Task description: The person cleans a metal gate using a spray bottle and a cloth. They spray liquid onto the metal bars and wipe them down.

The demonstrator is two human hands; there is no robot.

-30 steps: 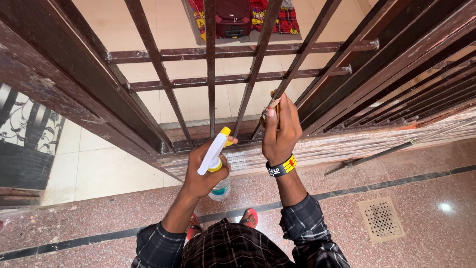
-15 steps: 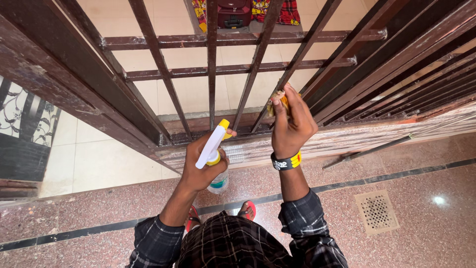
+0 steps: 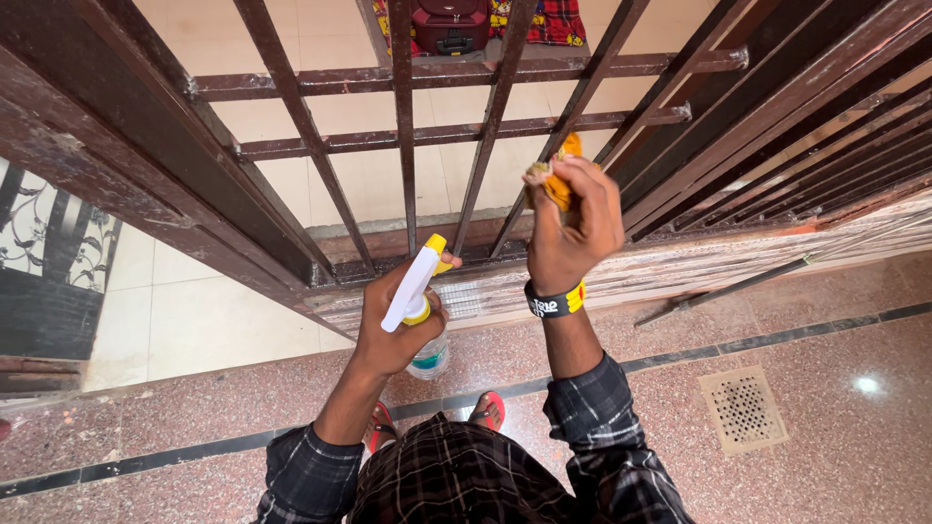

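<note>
My left hand (image 3: 388,335) grips a clear spray bottle (image 3: 427,357) with a white and yellow trigger head (image 3: 414,283), its nozzle towards the brown metal grille (image 3: 403,136). My right hand (image 3: 573,228), with a black and yellow wristband (image 3: 553,302), holds a yellow cloth (image 3: 559,182) against a slanted vertical bar (image 3: 594,82) of the grille, above its lower rail. Both hands are in front of the grille, close together.
A low striped sill (image 3: 757,257) runs under the grille. The floor is speckled red stone with a square drain cover (image 3: 744,409) at right. Beyond the bars lie pale tiles, a maroon suitcase (image 3: 449,24) and a patterned cloth (image 3: 563,21). My red sandals (image 3: 488,409) show below.
My right hand has slid the yellow cloth upward along the bar. My left hand and the spray bottle have stayed about where they were.
</note>
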